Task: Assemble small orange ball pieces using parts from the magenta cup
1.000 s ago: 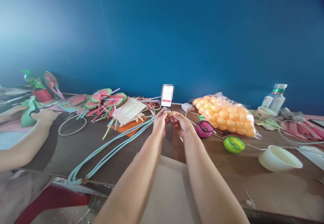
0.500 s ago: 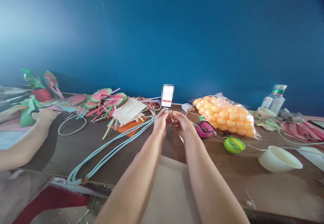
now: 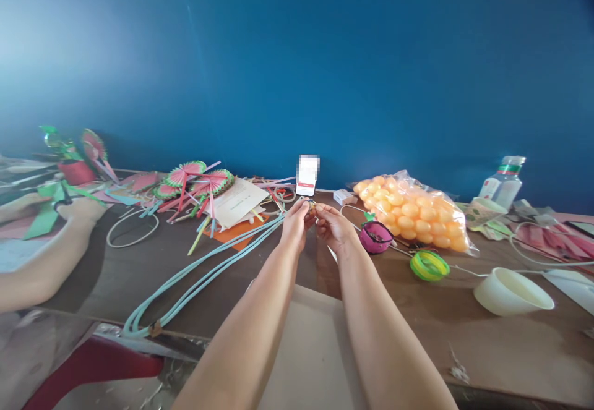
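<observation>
My left hand (image 3: 295, 221) and my right hand (image 3: 333, 224) meet over the middle of the table, fingers pinched together. Between their fingertips is a small dark and golden piece (image 3: 312, 205), too small and half covered to name. Just beyond stands a phone (image 3: 305, 182) with a lit screen, propped upright near the blue wall. Pale blue tubing (image 3: 223, 250) runs in long loops from beside my left hand toward the table's front edge. To the right of my right hand sits a small magenta pouch (image 3: 375, 237).
At the left, a co-worker's hands (image 3: 78, 212) hold scissors (image 3: 64, 198) and green paper (image 3: 43, 219). Pink paper fans (image 3: 211, 184) lie left of centre. A bag of orange balls (image 3: 417, 212), a yellow-green coil (image 3: 429, 266), a white cup (image 3: 513, 292) and a bottle (image 3: 505, 182) stand right.
My hands stay nearly still, pinched around the small piece. At the left, the co-worker's green paper has shifted and spread, with a strip now sticking out to the right.
</observation>
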Available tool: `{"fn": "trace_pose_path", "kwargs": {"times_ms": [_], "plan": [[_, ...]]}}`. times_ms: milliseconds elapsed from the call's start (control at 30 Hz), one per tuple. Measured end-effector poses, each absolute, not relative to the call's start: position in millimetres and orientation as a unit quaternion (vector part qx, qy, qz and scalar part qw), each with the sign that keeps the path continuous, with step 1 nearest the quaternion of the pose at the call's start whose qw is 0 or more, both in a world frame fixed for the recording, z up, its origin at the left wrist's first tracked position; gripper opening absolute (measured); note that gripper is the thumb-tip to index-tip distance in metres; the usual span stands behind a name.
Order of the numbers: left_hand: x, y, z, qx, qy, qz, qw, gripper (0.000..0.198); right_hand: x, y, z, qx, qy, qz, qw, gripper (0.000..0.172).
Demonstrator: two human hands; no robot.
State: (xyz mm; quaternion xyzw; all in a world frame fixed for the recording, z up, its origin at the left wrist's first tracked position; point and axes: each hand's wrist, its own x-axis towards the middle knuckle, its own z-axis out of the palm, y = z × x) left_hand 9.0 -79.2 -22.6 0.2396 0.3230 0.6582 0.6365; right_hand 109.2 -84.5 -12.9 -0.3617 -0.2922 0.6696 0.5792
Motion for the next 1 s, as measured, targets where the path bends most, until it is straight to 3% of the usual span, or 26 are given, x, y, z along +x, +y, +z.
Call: {"fn": "trace_pose_path", "kwargs": {"times_ms": [1000], "plan": [[8.7,-77.7,-25.1,0.280,0.328,0.665,0.610,0.033,108.6,-84.7,-13.8,-0.373,-0.297,0.656,0.585,0.016]]}}
